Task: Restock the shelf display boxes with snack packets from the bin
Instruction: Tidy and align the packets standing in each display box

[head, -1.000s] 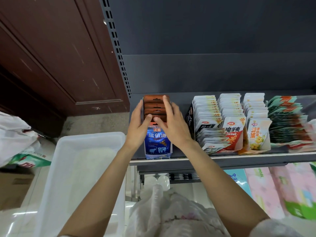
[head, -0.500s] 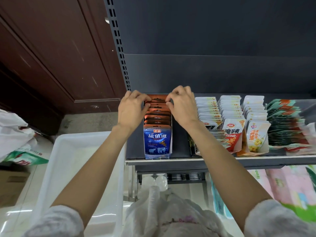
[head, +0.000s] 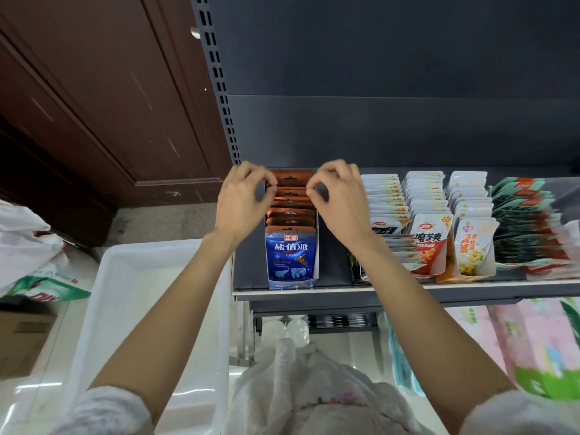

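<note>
A row of blue snack packets with orange tops (head: 290, 216) stands upright in a narrow display box (head: 317, 246) at the left end of the grey shelf (head: 408, 290). The front packet (head: 290, 255) shows white lettering and polar bears. My left hand (head: 241, 202) and my right hand (head: 340, 202) reach over the back of the row. On each hand, curled fingertips pinch the top corners of the rear packets, one hand on each side. The white bin (head: 150, 277) sits below to the left, and I see nothing in it.
Right of the box stand more display boxes full of white, red and green packets (head: 430, 246). A slotted shelf upright (head: 219, 89) and a brown door (head: 94, 105) are to the left. A white plastic bag (head: 25, 233) and a cardboard box (head: 22, 337) lie left of the bin. Pink packs (head: 533, 334) fill the lower shelf.
Both hands moved from the front of the orange-topped row to its back and curled their fingers onto the rear packets. In the last half second they hardly moved.
</note>
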{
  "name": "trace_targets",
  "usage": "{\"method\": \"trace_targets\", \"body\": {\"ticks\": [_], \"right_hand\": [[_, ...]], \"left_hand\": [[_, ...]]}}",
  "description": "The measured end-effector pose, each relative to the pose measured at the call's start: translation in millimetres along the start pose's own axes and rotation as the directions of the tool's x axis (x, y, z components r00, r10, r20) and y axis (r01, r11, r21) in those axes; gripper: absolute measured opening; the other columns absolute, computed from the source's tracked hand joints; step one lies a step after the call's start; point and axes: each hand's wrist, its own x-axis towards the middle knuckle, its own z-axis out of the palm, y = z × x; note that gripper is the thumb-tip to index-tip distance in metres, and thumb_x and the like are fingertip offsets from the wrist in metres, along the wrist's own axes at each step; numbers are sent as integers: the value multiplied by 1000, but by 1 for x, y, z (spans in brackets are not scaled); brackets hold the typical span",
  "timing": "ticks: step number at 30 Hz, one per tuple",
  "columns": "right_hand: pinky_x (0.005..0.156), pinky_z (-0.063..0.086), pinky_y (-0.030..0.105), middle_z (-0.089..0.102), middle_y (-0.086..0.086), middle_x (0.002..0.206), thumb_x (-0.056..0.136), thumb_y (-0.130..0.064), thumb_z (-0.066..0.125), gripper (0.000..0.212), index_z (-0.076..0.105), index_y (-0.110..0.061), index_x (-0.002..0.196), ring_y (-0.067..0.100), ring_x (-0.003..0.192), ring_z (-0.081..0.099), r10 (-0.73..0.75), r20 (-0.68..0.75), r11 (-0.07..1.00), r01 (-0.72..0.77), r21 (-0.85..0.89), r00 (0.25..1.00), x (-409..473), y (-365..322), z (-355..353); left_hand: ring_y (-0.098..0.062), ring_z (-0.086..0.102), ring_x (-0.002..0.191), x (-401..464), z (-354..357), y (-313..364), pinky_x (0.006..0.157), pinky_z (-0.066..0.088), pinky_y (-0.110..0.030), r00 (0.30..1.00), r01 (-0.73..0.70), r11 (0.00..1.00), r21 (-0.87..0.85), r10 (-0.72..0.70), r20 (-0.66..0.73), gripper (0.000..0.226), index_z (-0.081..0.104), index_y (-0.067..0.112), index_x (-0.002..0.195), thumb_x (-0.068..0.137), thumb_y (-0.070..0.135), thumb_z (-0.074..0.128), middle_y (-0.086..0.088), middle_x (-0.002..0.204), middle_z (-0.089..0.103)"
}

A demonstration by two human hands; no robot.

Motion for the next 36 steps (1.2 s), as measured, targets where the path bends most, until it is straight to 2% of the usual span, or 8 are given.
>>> {"method": "trace_targets", "body": {"ticks": [5, 11, 16, 22, 24, 26, 29, 36], "right_hand": [[87, 37, 27, 51, 4, 119, 85, -33, 68, 19, 69, -17, 95, 19, 111, 43, 16, 162, 996, -30, 84, 987, -47, 11, -3], [83, 52, 41, 58, 9, 117, 77, -20, 76, 8, 73, -14, 80, 29, 106, 52, 10, 172, 996, 6, -93, 985, -47, 11, 17], [79, 51, 37, 60, 9, 114, 79, -21, 75, 14, 69, -10, 85, 28, 101, 56, -33, 45, 990, 38, -132, 998, -45, 10, 15], [91, 48, 42, 50, 12, 130, 74, -27, 79, 39, 61, -11, 104, 31, 115, 49, 16, 185, 980, 21, -199, 983, -44, 2, 23], [89, 47, 42, 48, 13, 133, 71, -25, 81, 48, 56, -12, 110, 32, 115, 49, 20, 167, 976, 17, -218, 986, -42, -4, 24], [91, 46, 42, 44, 12, 138, 71, -24, 80, 57, 52, -16, 120, 32, 118, 48, 3, 137, 981, 23, -192, 991, -44, -5, 24], [92, 48, 43, 45, 13, 139, 74, -24, 78, 55, 53, -17, 123, 33, 121, 47, 7, 95, 985, 9, -171, 995, -53, 1, 23], [96, 48, 45, 39, 14, 144, 78, -21, 75, 60, 46, -16, 131, 33, 124, 45, 129, 144, 989, -116, -91, 981, -59, -2, 32]], "left_hand": [[-19, 50, 84, -21, -13, -9, 74, 41, -32, 968, -187, 980, 73, 171, 183, 13, 73, 17, 89, 78, 20, 77, -5, 89, 61], [-24, 50, 93, -3, -12, 4, 81, 39, -33, 892, -244, 941, 233, 123, 436, 18, 75, 19, 91, 78, 30, 76, -5, 97, 60], [-24, 55, 91, -8, -12, -1, 79, 44, -35, 951, -188, 959, 214, 124, 283, 15, 71, 17, 93, 85, 30, 70, -5, 95, 63], [-22, 57, 102, -19, -5, -4, 88, 48, -38, 975, -128, 987, 98, 107, 194, 26, 65, 16, 114, 90, 26, 64, -5, 111, 63], [-23, 52, 118, -29, 0, -5, 100, 40, -39, 975, -179, 978, 103, 162, 155, 38, 58, 14, 128, 95, 31, 53, -5, 131, 57], [-20, 32, 140, -44, 9, -5, 113, 21, -43, 944, -239, 957, 163, 189, 271, 51, 42, 17, 143, 98, 42, 38, 0, 151, 38], [-16, 1, 147, -58, 22, -7, 116, 0, -51, 906, -262, 942, 211, 164, 390, 62, 19, 24, 151, 98, 44, 43, 4, 159, 9], [-22, 1, 148, -59, 29, -1, 113, 1, -57, 938, -202, 968, 148, 149, 312, 79, 22, 25, 151, 86, 28, 68, -1, 160, 10]]}}
